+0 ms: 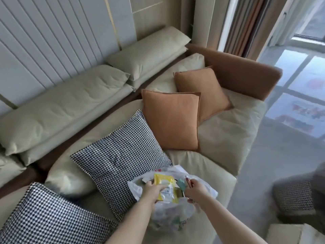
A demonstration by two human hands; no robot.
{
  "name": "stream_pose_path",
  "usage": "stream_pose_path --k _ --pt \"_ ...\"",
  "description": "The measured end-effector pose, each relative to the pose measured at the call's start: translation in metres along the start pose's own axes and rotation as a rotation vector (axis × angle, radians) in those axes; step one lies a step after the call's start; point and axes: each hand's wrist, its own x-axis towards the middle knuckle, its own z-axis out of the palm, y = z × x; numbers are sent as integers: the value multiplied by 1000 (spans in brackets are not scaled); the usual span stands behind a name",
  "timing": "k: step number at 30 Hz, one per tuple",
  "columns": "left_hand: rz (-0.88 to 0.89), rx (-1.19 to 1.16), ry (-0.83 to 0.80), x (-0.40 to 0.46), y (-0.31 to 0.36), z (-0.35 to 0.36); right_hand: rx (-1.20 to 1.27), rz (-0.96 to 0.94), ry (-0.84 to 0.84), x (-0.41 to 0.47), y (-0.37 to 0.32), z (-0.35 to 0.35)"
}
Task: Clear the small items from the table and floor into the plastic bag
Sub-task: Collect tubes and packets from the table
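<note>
**Plastic bag held over sofa edge as packet goes in**

Plastic bag hangs open between both hands above the front edge of a cream sofa. The left hand pinches a yellow packet at the bag's mouth; the right hand grips the rim together with a teal item and a slim reddish one. With the right hand's fingers so crowded, one piece may slip outside the thin, sagging rim and drop to the floor.

Two bare forearms are seen from below the frame, with no sleeves, watch, rings or gloves worn. The left hand and right hand are likewise left uncovered.
</note>
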Motion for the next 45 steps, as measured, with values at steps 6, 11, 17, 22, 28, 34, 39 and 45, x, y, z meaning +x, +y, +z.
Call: stream_pose_path --k 6,11,17,22,28,34,39,45 --pt "-153 -41 117 47 -7 14 -225 -52 -102 62 -3 16" --pt "-250 -129 146 139 -106 1 -459 -82 -182 88 13 37" --pt "-226 -238 108 74 -39 2 -555 -181 -145 112 17 53" --pt "-210 -147 102 67 -36 -4 -543 -235 -121 117 19 54" --pt "-220 -71 98 58 -43 -10 -262 -144 -58 123 24 41" --pt "-110 237 103 54 -48 -11 -47 -68 -95 114 20 42" --pt "-50 502 73 49 -53 -19 -17 -110 -134 97 23 50" --pt "-34 558 54 46 -65 -36 -506 -196 -213 84 49 59"
